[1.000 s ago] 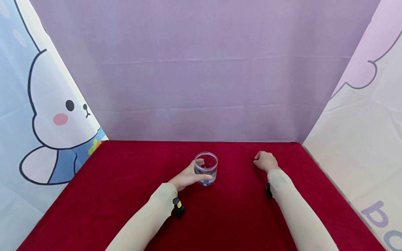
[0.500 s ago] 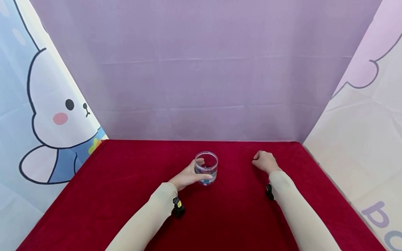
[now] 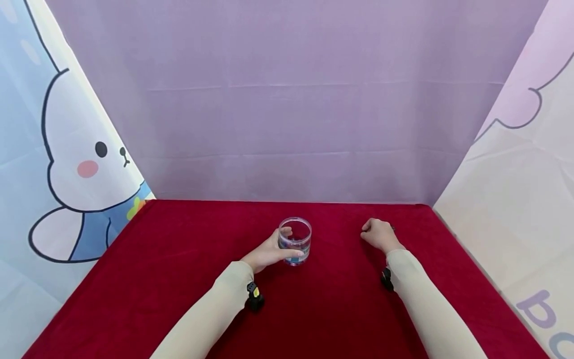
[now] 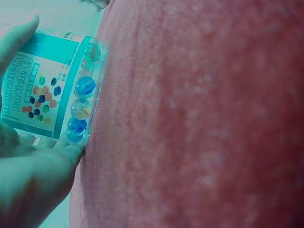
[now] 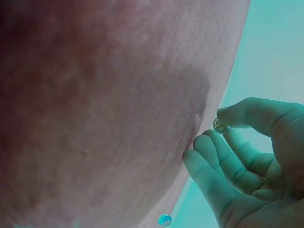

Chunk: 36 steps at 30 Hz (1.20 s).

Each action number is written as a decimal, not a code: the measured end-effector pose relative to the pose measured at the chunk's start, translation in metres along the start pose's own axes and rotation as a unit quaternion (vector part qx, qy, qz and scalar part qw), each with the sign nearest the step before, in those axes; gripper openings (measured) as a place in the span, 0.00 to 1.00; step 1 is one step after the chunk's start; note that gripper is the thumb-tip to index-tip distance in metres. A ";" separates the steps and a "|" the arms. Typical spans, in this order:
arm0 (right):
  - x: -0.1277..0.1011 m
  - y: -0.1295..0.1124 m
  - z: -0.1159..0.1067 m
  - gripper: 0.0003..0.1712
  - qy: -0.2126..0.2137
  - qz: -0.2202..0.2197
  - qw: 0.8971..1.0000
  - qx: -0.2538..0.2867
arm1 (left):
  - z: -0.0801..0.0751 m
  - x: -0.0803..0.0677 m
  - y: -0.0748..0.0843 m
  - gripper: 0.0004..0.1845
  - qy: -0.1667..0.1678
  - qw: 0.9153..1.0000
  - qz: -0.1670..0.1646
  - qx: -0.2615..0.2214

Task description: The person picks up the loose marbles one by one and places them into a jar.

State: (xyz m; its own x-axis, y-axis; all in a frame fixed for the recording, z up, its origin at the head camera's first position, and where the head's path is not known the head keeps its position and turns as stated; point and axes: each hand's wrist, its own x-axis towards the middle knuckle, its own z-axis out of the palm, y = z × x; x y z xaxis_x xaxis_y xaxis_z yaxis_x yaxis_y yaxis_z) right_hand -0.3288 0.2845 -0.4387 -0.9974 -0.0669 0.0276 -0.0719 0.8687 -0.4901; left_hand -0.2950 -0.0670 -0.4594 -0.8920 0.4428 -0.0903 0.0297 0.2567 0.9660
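A clear round jar [image 3: 294, 241] stands on the red cloth [image 3: 179, 279] at the middle. My left hand [image 3: 274, 252] grips it from the left, thumb in front and fingers behind. In the left wrist view the jar [image 4: 52, 85] has a printed label, and several coloured glass marbles [image 4: 84, 86] lie at its bottom. To the right, my right hand [image 3: 378, 234] rests on the cloth with curled fingers. In the right wrist view the right hand [image 5: 251, 147] pinches one small glass marble [image 5: 220, 126] at its fingertips. Another loose marble [image 5: 165, 220] lies on the cloth beside that hand.
A purple backdrop [image 3: 287, 99] closes the back of the table. A panel with a cartoon rabbit [image 3: 76, 164] stands on the left and a pale printed panel [image 3: 515, 189] on the right. A small black device sits at each wrist [image 3: 253, 295].
My right hand and forearm have shifted slightly toward me. The left hand and the jar have stayed where they were.
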 end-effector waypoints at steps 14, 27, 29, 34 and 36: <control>-0.003 -0.011 -0.003 0.11 0.013 -0.036 0.999 0.027 | 0.000 -0.001 0.000 0.52 0.000 1.000 -0.004 0.001; -0.012 -0.028 -0.005 0.10 0.046 -0.073 0.996 0.034 | -0.001 0.000 -0.001 0.52 0.001 1.000 -0.005 0.008; -0.013 -0.031 -0.005 0.10 0.055 -0.080 0.995 0.038 | -0.001 -0.001 -0.001 0.52 0.002 1.000 -0.006 0.010; -0.016 -0.037 -0.003 0.10 0.074 -0.093 0.992 0.048 | 0.000 0.000 -0.003 0.52 0.001 1.000 -0.007 0.008; -0.018 -0.040 -0.002 0.09 0.081 -0.098 0.991 0.052 | 0.000 0.001 -0.003 0.52 -0.001 1.000 -0.007 0.005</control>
State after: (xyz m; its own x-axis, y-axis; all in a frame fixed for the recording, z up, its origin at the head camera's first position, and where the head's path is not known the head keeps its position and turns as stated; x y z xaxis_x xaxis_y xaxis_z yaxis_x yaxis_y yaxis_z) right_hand -0.3083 0.2521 -0.4184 -0.9533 -0.1432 0.2661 -0.2718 0.7908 -0.5484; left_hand -0.2959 -0.0675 -0.4628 -0.8918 0.4403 -0.1036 0.0226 0.2721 0.9620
